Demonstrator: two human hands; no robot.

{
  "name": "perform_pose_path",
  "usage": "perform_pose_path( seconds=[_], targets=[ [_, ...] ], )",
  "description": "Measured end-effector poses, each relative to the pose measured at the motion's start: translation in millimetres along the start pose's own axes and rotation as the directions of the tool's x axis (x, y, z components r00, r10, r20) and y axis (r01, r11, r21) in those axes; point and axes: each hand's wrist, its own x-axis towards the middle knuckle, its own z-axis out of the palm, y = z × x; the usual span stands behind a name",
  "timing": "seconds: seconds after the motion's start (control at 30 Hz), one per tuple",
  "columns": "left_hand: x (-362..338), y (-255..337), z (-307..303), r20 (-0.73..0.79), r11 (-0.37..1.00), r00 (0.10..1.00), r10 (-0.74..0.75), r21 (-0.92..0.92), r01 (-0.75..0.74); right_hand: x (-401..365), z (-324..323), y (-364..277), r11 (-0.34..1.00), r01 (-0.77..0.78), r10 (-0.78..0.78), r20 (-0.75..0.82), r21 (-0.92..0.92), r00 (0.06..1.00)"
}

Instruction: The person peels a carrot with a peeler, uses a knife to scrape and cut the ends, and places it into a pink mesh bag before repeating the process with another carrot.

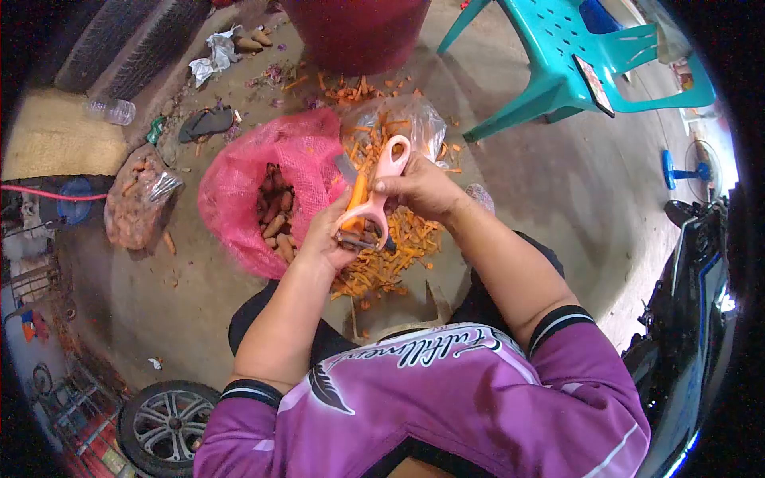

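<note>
My left hand (327,237) is closed round an orange carrot (358,191), which points up and away from me. A pink peeler (390,163) is gripped by my right hand (422,189), its blade end lying across the lower part of the carrot near my left fingers. Beneath both hands, orange peelings (386,267) are heaped on the floor. Just left of them a pink mesh sack (231,191) stands open, with unpeeled carrots (276,209) inside. Behind the hands lies a clear plastic bag (418,115) with more orange pieces around it.
A red tub (355,32) stands beyond the peelings, and a teal chair (550,56) at upper right holds a phone (594,84). On the left are a filled plastic bag (137,199), a sandal (206,124) and tires. A wheel (171,426) lies lower left; a motorcycle is at right.
</note>
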Motion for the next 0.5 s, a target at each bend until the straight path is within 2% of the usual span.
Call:
perform_pose_path(
  seconds=[0.03,0.07,0.1,0.13,0.17,0.2,0.23,0.3,0.37,0.4,0.43,0.5],
  targets=[
    [-2.4,0.7,4.3,0.018,1.0,1.0,-0.01,-0.014,0.01,5.4,-9.7,4.3,0.997,0.041,-0.046,-0.073,-0.06,0.996],
    [-3.6,-1.6,14.5,-0.112,1.0,0.994,0.009,0.013,-0.007,10.6,-21.4,7.5,0.989,0.077,-0.095,-0.143,-0.123,0.985],
    [-2.8,-1.3,10.5,-0.012,0.999,0.999,-0.047,0.008,0.047,14.5,-31.4,5.9,0.976,0.107,-0.146,-0.21,-0.188,0.967],
    [-1.6,0.5,2.4,0.087,0.995,0.991,-0.101,0.01,0.1,16.5,-37.8,-4.2,0.982,0.135,-0.169,-0.289,-0.135,0.942],
    [-1.1,1.3,-2.6,0.185,0.988,0.971,-0.154,0.019,0.153,22.1,-51.1,-5.4,0.963,0.177,-0.25,-0.428,-0.204,0.868],
    [-7.5,1.4,8.1,0.128,0.991,0.984,-0.126,0.06,0.119,20.2,-52.8,-10.4,0.972,0.163,-0.229,-0.512,-0.17,0.828],
    [-5.1,2.3,4.9,0.143,0.99,0.98,-0.14,0.038,0.136,18.9,-53.3,-15.2,0.979,0.154,-0.205,-0.591,-0.136,0.78],
    [0.0,4.2,-3.2,0.175,0.986,0.971,-0.163,-0.009,0.167,12.7,-44.6,-16.1,0.984,0.16,-0.177,-0.478,-0.076,0.861],
    [0.6,4.4,-3.1,0.133,0.988,0.981,-0.144,-0.03,0.149,10.7,-30.6,-10.3,0.992,0.127,-0.123,-0.331,-0.009,0.936],
    [-0.4,4.0,-1.8,0.111,0.989,0.984,-0.136,-0.039,0.141,9.8,-27.3,-6.4,0.989,0.132,-0.142,-0.188,-0.062,0.972],
    [-3.0,3.6,0.7,0.088,0.993,0.989,-0.12,-0.01,0.121,7.7,-19.0,-4.9,0.989,0.14,-0.147,-0.151,-0.055,0.978],
    [-8.4,2.3,5.5,0.046,0.995,0.995,-0.088,0.05,0.086,12.3,-29.5,-2.7,0.996,0.081,-0.085,-0.172,-0.031,0.981]
  ],
)
